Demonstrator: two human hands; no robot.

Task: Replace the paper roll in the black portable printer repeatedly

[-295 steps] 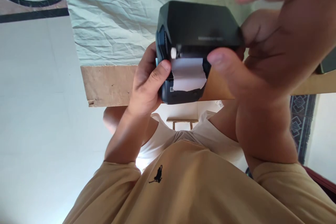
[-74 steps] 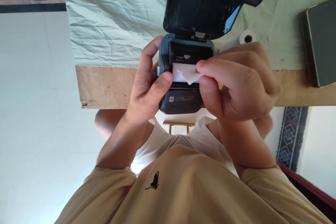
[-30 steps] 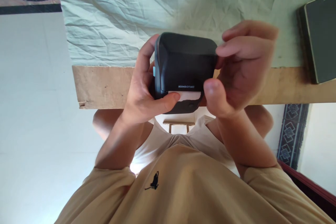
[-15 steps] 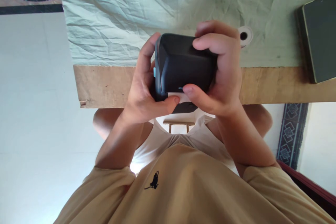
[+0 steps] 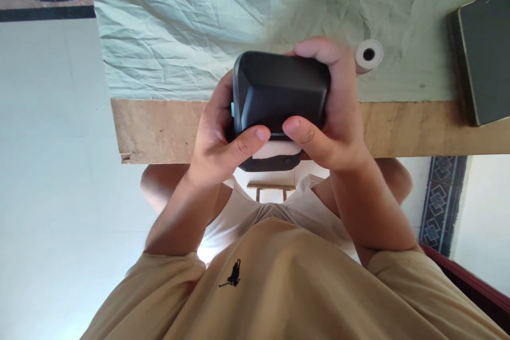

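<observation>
Head view: the left hand (image 5: pixel 215 141) and the right hand (image 5: pixel 337 117) wrap the small black printer (image 5: pixel 279 98) from either side, fingers curled closed around its body, both thumbs pressed on the lid's front edge, a grip that braces the casing against thumb pressure. A white paper strip (image 5: pixel 274 150) protrudes from the slot just below the thumbs. The printer is held above the table edge (image 5: pixel 159 130). Beyond, on the green cloth (image 5: pixel 179 26), lie a paper roll (image 5: pixel 369 54) near the right hand and a dark box (image 5: pixel 484 56) well apart.

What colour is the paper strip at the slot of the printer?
White; the paper strip shows best in the head view, below the black printer lid.
</observation>
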